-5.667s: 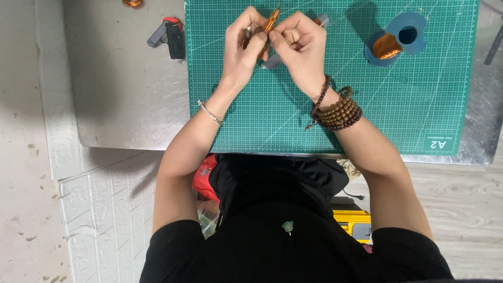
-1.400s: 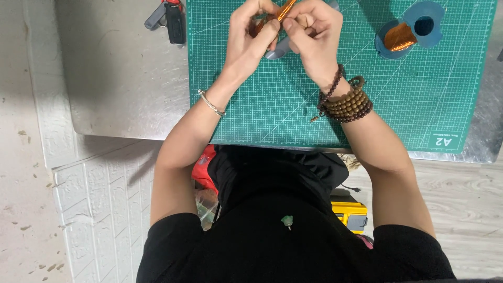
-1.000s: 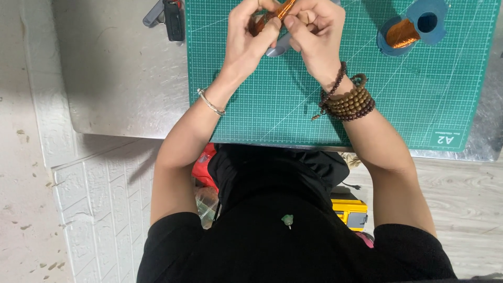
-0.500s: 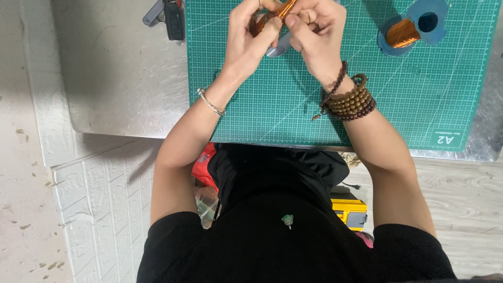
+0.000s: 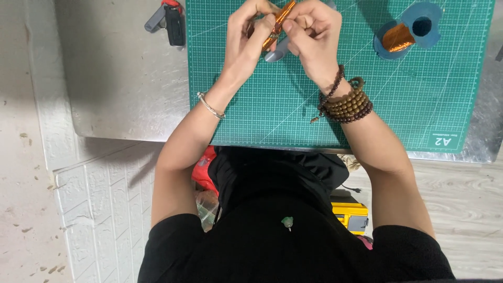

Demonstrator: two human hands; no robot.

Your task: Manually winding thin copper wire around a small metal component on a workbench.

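While our view has barely shifted over the last second, we keep our left hand (image 5: 250,32) and right hand (image 5: 313,32) pinched on the copper-wound rod (image 5: 278,23) above the green cutting mat (image 5: 293,110), so the winding continues unchanged.

Grey metal table (image 5: 120,78) spanning upper frame, carrying green cutting mat (image 5: 293,112) centre-right. Blue spool of copper wire (image 5: 406,34) lying on mat, upper right. Red-and-black tool (image 5: 168,18) sitting on table, upper left.
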